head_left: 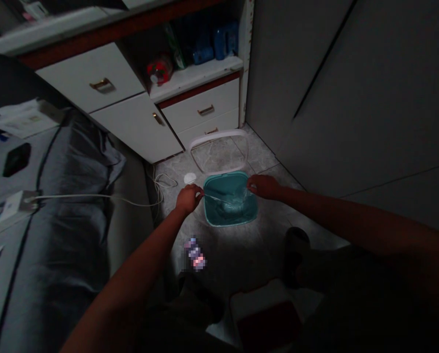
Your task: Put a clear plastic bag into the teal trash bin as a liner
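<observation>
A teal bin [209, 215] stands on the floor between my hands. Inside it is a thin, clear plastic bag [231, 206], crumpled and shiny. On the bin's left side my left hand [188, 198] is closed, pinching an edge of the bag. My right hand [265, 187] pinches another part of it at the upper right rim. The bag is stretched slightly between the two hands. Just behind the bin is a pale rim-shaped frame [219, 136], and floor tiles show through its opening.
White drawers [205, 109] and an open shelf with bottles stand behind. A grey sofa [83, 162] with a power strip is at left, its white cable [94, 197] running to the floor. A white round object [190, 178] lies near my left hand. A grey panel [352, 98] rises at right.
</observation>
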